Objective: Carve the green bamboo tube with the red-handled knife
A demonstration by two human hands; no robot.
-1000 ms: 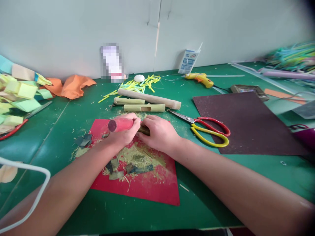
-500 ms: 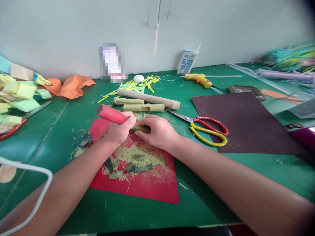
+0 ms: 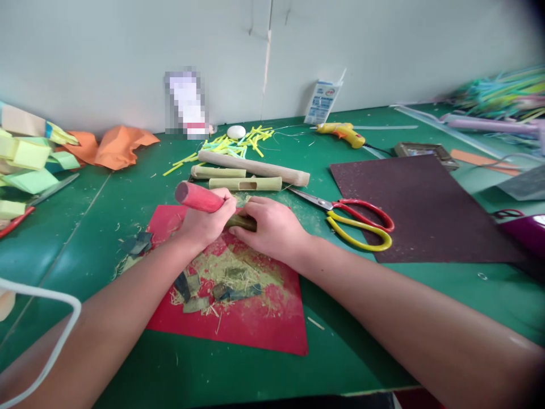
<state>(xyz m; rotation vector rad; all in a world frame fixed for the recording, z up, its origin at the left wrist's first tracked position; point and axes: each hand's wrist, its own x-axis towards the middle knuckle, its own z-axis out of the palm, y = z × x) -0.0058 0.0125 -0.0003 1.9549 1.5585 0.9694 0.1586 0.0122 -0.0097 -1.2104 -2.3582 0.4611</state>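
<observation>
My left hand [image 3: 207,223] is wrapped round the thick red handle [image 3: 200,197] of a tool whose working end is hidden behind the hand. Its butt points up and to the left. Beside it my right hand [image 3: 272,227] grips a short green bamboo piece [image 3: 240,222], pressing it down over a red mat [image 3: 272,335]. The bamboo's near end meets the left hand. Pale shavings [image 3: 238,261] and dark peeled strips [image 3: 247,292] lie on the mat below both hands.
Behind the hands lie cut bamboo tubes [image 3: 246,184] and a longer pale stick [image 3: 255,167]. To the right are red-and-yellow scissors [image 3: 332,209], a dark brown sheet [image 3: 417,216] and a yellow glue gun [image 3: 340,135]. Folded paper [image 3: 29,162] is piled left; a drink carton [image 3: 322,102] leans on the wall.
The red handle's butt has swung a little to the right, with my left hand turning slightly. My right hand keeps its hold on the bamboo. The whole view has shifted slightly.
</observation>
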